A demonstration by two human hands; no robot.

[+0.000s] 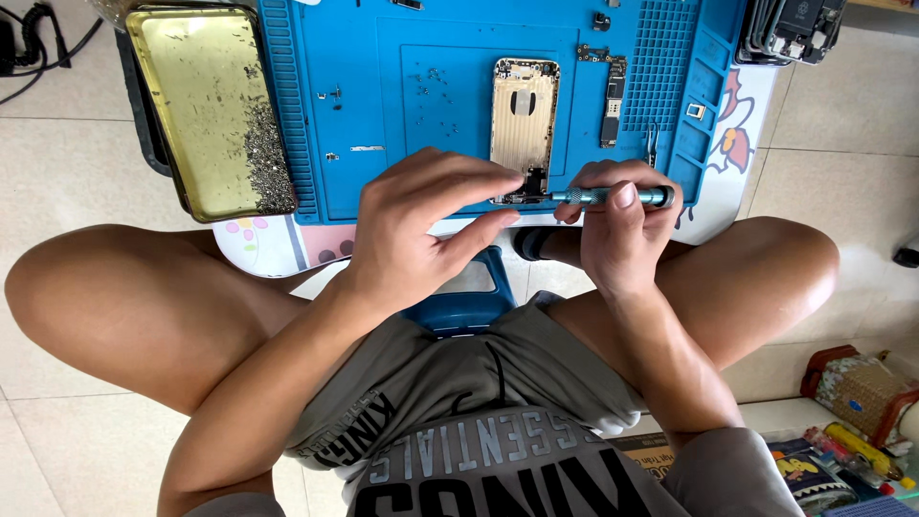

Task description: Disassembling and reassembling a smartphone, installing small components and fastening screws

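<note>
Gold-coloured phone shell (524,120), emptied, face-up on a blue work mat (402,96); its near end lies under the left hand (421,230), whose pinched thumb and forefinger apparently steady it. Right hand (622,225) grasps a slim teal screwdriver (613,197) sideways, tip at that end; circuit board (613,101) beyond the fingers, brass screw tray (206,105) left.

Bright, even daylight, soft shadows, sharp focus, wide-angle bending at the edges.

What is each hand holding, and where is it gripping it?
The right hand grips a slim teal metal screwdriver around its handle. The left hand pinches the bottom end of the gold phone shell.
</note>
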